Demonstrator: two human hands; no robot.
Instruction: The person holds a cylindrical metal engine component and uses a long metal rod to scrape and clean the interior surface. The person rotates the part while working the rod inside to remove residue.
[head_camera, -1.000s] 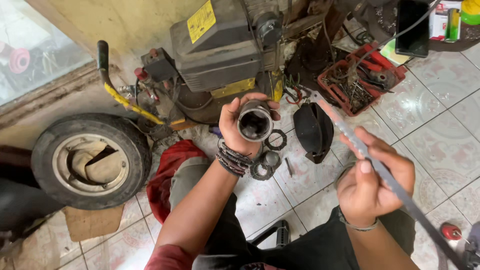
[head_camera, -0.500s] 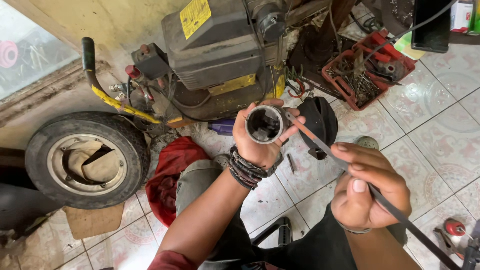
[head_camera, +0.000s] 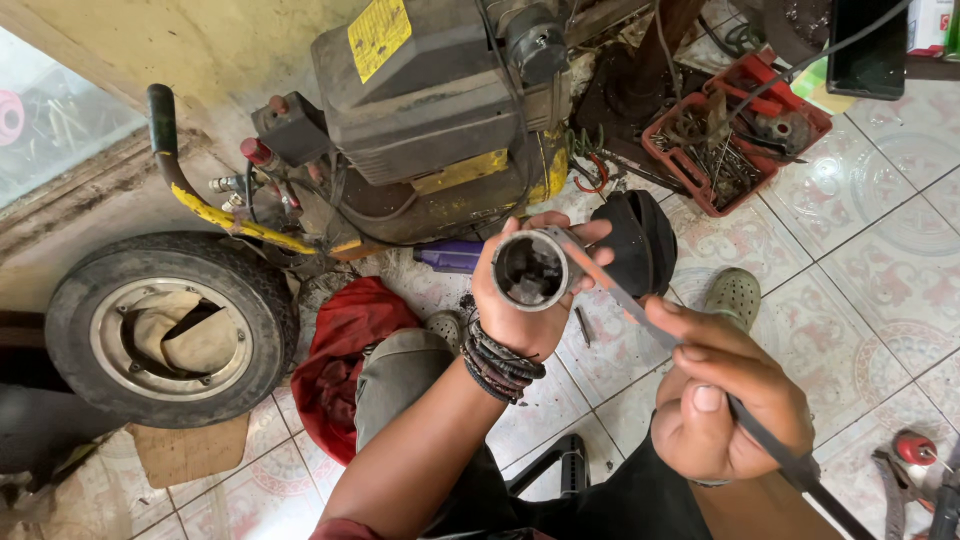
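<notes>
Since half a second ago the right hand (head_camera: 725, 400) has drawn closer to the left, and the tip of the long flat grey metal file (head_camera: 640, 315) it grips now rests at the rim of the short hollow grey metal cylinder (head_camera: 532, 268) rather than beside it. The left hand (head_camera: 525, 290) is wrapped around the cylinder, open end turned up toward the person, just ahead of the right hand. The right hand is closed on the file near mid-length, thumb on top. To work well, the file should probably lie flat against the rim or bore, with the left hand steady and the strokes short and even. Beyond the left hand stands a dark motor-driven machine (head_camera: 440, 110); a small black tyred wheel (head_camera: 165, 325) lies far to its left.
</notes>
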